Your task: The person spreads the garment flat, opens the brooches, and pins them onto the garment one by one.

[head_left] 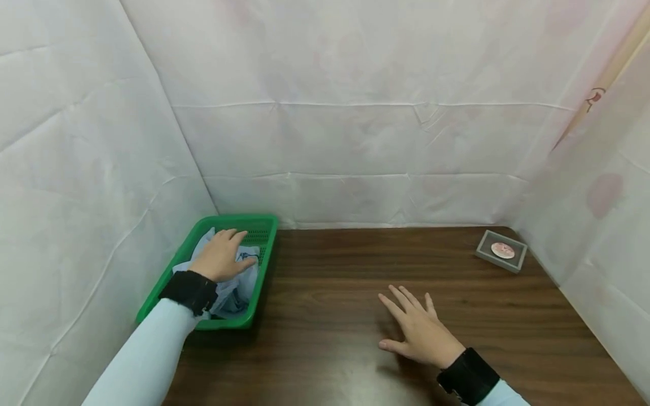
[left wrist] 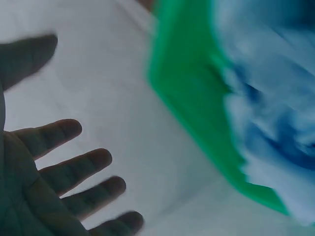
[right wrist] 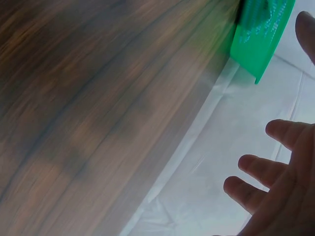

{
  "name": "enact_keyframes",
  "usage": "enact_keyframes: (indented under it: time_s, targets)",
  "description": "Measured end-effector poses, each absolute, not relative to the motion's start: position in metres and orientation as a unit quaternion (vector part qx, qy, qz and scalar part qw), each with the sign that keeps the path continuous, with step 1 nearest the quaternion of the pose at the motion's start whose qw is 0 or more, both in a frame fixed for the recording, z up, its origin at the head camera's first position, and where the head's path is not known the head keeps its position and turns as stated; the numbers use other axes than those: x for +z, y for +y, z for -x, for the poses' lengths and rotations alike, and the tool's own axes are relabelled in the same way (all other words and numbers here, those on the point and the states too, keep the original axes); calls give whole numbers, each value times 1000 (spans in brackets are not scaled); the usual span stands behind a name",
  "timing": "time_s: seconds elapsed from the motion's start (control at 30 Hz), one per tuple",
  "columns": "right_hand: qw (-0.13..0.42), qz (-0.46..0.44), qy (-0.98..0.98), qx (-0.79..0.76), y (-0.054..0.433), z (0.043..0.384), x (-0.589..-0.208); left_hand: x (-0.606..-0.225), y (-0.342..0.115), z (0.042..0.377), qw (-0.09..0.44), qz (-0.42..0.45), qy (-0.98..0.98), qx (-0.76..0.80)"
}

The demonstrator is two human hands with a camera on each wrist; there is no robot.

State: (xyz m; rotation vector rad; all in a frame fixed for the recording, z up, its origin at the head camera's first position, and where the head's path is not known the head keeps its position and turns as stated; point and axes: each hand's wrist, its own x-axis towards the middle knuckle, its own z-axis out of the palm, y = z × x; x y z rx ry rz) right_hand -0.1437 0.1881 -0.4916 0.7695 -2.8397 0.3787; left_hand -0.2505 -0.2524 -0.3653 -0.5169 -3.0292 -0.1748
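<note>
Above a green plastic basket [head_left: 265,270] hovers my left hand [head_left: 222,256], its fingers spread apart. Folds of light blue cloth [head_left: 244,287] lie inside that basket, partly hidden beneath the hand. The left wrist view shows the same hand [left wrist: 64,172] holding nothing, with the blurred cloth [left wrist: 275,98] to its right. My right hand [head_left: 421,332] is over the wooden table, fingers spread and holding nothing. In the right wrist view its fingers [right wrist: 246,191] appear loosely extended, away from the basket [right wrist: 256,54].
A small grey box [head_left: 487,254] with a pink oval on its top lies at the table's far right corner. White sheeting [head_left: 345,141] encloses the back and both sides of the brown wooden table [head_left: 325,304]. The basket stands close to the left sheet.
</note>
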Motion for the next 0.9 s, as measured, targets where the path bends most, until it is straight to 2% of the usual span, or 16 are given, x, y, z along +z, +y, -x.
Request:
enact_keyframes:
  time_s: [0.27, 0.53, 0.73, 0.9]
  targets:
    - [85, -289, -944, 137, 173, 144, -484, -394, -294, 281, -61, 50, -996, -52]
    - [50, -327, -929, 164, 158, 155, -483, -432, -314, 307, -109, 70, -991, -34]
    - [-9, -324, -917, 230, 148, 162, -484, -453, -322, 315, -171, 17, -981, -93]
    - [-35, -308, -911, 270, 143, 167, -485, -463, -322, 322, -193, 7, -971, -144]
